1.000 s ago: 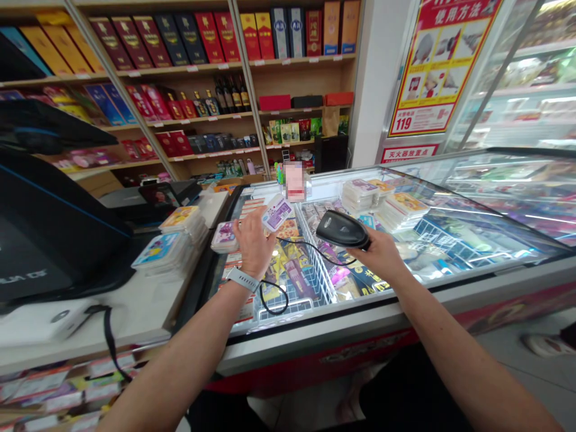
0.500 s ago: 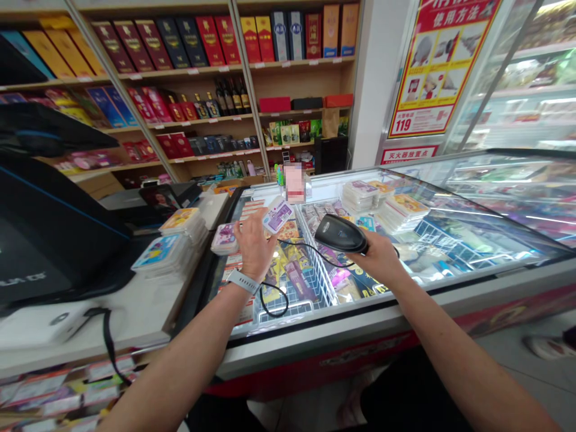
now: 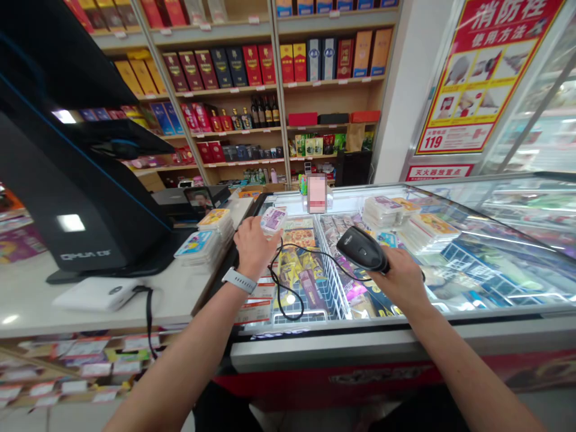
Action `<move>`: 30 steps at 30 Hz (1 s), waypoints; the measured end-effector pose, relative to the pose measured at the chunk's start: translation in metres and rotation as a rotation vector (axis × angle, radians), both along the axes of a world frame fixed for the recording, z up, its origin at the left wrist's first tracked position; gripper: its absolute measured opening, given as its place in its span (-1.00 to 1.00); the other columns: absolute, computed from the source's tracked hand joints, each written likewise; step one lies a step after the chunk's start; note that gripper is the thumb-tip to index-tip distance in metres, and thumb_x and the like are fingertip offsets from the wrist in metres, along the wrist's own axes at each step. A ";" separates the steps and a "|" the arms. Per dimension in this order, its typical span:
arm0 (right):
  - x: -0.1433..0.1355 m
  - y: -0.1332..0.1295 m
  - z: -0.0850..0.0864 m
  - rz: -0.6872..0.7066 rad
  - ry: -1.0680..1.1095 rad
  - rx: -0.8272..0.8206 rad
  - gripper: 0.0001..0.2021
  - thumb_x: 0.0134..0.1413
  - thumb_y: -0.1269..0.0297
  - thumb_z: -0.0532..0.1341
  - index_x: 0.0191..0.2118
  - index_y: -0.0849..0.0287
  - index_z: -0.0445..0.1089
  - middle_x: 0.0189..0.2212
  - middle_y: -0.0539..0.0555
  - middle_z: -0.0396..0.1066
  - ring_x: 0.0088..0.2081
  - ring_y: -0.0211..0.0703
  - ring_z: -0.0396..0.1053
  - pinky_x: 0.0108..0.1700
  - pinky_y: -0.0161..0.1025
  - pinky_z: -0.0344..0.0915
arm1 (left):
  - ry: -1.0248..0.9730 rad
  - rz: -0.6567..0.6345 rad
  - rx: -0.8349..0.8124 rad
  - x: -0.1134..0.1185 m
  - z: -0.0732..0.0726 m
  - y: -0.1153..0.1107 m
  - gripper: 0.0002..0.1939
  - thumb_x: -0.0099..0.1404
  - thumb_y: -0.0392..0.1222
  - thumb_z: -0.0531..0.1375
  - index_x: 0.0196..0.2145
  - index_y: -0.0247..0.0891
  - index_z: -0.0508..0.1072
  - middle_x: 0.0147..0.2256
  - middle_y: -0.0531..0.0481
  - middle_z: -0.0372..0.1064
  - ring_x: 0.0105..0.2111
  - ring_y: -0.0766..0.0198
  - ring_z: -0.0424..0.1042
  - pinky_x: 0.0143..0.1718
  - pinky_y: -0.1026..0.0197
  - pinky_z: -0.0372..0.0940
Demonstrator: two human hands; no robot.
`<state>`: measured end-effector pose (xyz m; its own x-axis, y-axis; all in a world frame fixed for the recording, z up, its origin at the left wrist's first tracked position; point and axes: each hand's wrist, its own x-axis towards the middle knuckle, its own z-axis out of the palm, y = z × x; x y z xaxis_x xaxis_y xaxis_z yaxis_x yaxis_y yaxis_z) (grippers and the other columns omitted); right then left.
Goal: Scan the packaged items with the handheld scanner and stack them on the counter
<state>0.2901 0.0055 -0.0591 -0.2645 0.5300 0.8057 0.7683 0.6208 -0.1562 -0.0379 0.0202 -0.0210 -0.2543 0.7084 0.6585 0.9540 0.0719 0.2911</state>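
My left hand is closed on a flat clear package with a purple and white label, held above the left end of the glass-topped freezer. My right hand grips a black barcode scanner, its head pointing left toward the package. The scanner's black cable loops over the glass between the hands. Beyond the scanner, stacks of similar flat packages stand on the freezer. Other stacks sit on the white counter left of my left hand.
A large black terminal stands on the counter at left, with a white device before it. A small pink sign stands at the freezer's back edge. Shelves of boxes and bottles rise behind.
The view has shifted, so things sit further right and lower. The package in my left hand is tilted differently and lies closer to the fingers. My right hand still holds the scanner.
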 end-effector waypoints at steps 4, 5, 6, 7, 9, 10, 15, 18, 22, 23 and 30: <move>0.000 -0.002 0.002 -0.042 0.039 0.006 -0.83 0.03 0.18 0.21 -0.29 0.14 0.35 -0.43 0.09 0.43 -0.37 -0.03 0.34 -0.24 -0.15 0.23 | 0.056 0.182 -0.120 -0.027 0.001 -0.007 -0.42 0.25 0.15 0.10 0.02 -0.39 0.30 -0.01 -0.38 0.30 0.03 -0.23 0.26 -0.02 -0.20 0.22; 0.000 -0.002 0.003 -0.057 0.051 0.013 -0.84 0.03 0.17 0.21 -0.31 0.14 0.34 -0.45 0.08 0.41 -0.38 -0.04 0.33 -0.26 -0.16 0.23 | 0.058 0.214 -0.145 -0.031 -0.001 -0.008 -0.42 0.25 0.15 0.09 0.01 -0.41 0.31 -0.02 -0.40 0.30 0.03 -0.24 0.26 -0.03 -0.21 0.22; -0.001 -0.003 0.003 -0.071 0.063 0.024 -0.84 0.03 0.17 0.22 -0.33 0.14 0.34 -0.47 0.07 0.39 -0.39 -0.04 0.33 -0.27 -0.16 0.22 | 0.059 0.239 -0.167 -0.035 -0.003 -0.008 -0.42 0.25 0.15 0.09 -0.01 -0.42 0.32 -0.03 -0.41 0.30 0.02 -0.25 0.26 -0.04 -0.21 0.23; 0.000 -0.003 0.004 -0.084 0.074 0.033 -0.84 0.03 0.15 0.22 -0.34 0.14 0.33 -0.48 0.07 0.38 -0.39 -0.04 0.32 -0.28 -0.17 0.22 | 0.061 0.257 -0.185 -0.037 -0.005 -0.008 -0.42 0.24 0.15 0.08 -0.02 -0.44 0.33 -0.04 -0.43 0.30 0.02 -0.26 0.26 -0.05 -0.21 0.23; 0.000 -0.003 0.004 -0.107 0.094 0.045 -0.82 0.03 0.13 0.22 -0.36 0.13 0.32 -0.49 0.07 0.37 -0.39 -0.04 0.32 -0.30 -0.18 0.21 | 0.075 0.275 -0.211 -0.037 -0.008 -0.006 -0.41 0.24 0.16 0.07 -0.05 -0.48 0.35 -0.07 -0.46 0.31 0.00 -0.26 0.27 -0.08 -0.19 0.25; 0.000 -0.003 0.004 -0.115 0.102 0.048 -0.82 0.03 0.13 0.22 -0.36 0.12 0.32 -0.48 0.07 0.38 -0.38 -0.04 0.32 -0.30 -0.19 0.21 | 0.087 0.273 -0.220 -0.037 -0.009 -0.006 -0.40 0.24 0.16 0.06 -0.06 -0.50 0.35 -0.08 -0.48 0.31 0.00 -0.27 0.27 -0.09 -0.17 0.27; 0.002 -0.003 0.003 -0.152 0.131 0.064 -0.81 0.04 0.10 0.22 -0.34 0.11 0.33 -0.48 0.06 0.38 -0.37 -0.03 0.34 -0.31 -0.19 0.22 | 0.116 0.246 -0.237 -0.031 -0.007 -0.007 -0.35 0.25 0.16 0.05 0.03 -0.52 0.31 -0.06 -0.49 0.31 -0.01 -0.28 0.27 -0.12 -0.16 0.28; 0.002 -0.004 0.003 -0.194 0.177 0.072 -0.81 0.04 0.11 0.23 -0.33 0.11 0.33 -0.49 0.05 0.38 -0.37 -0.03 0.35 -0.32 -0.20 0.21 | 0.136 0.195 -0.176 -0.025 -0.006 -0.010 -0.33 0.26 0.13 0.05 0.16 -0.44 0.21 0.02 -0.45 0.28 0.04 -0.26 0.25 -0.06 -0.21 0.25; 0.001 -0.005 0.005 -0.221 0.202 0.064 -0.79 0.02 0.11 0.25 -0.32 0.12 0.34 -0.49 0.06 0.38 -0.38 -0.04 0.35 -0.35 -0.21 0.19 | 0.180 0.027 -0.114 -0.010 -0.011 -0.009 -0.38 0.29 0.06 0.06 0.21 -0.32 0.16 0.14 -0.36 0.21 0.16 -0.18 0.16 0.08 -0.21 0.15; 0.000 -0.005 0.006 -0.217 0.196 0.060 -0.80 0.02 0.11 0.25 -0.32 0.12 0.34 -0.48 0.06 0.39 -0.38 -0.04 0.35 -0.35 -0.21 0.19 | 0.186 -0.025 -0.119 -0.005 -0.013 -0.008 -0.39 0.29 0.05 0.07 0.21 -0.29 0.16 0.16 -0.33 0.20 0.19 -0.16 0.14 0.10 -0.19 0.14; 0.000 -0.005 0.004 -0.188 0.189 0.053 -0.83 0.03 0.14 0.23 -0.35 0.12 0.33 -0.49 0.07 0.39 -0.36 -0.02 0.35 -0.32 -0.19 0.22 | 0.291 -0.509 -0.240 0.048 -0.021 0.005 -0.49 0.29 -0.03 0.13 0.16 -0.21 0.24 0.20 -0.24 0.18 0.23 -0.04 0.13 0.18 -0.11 0.09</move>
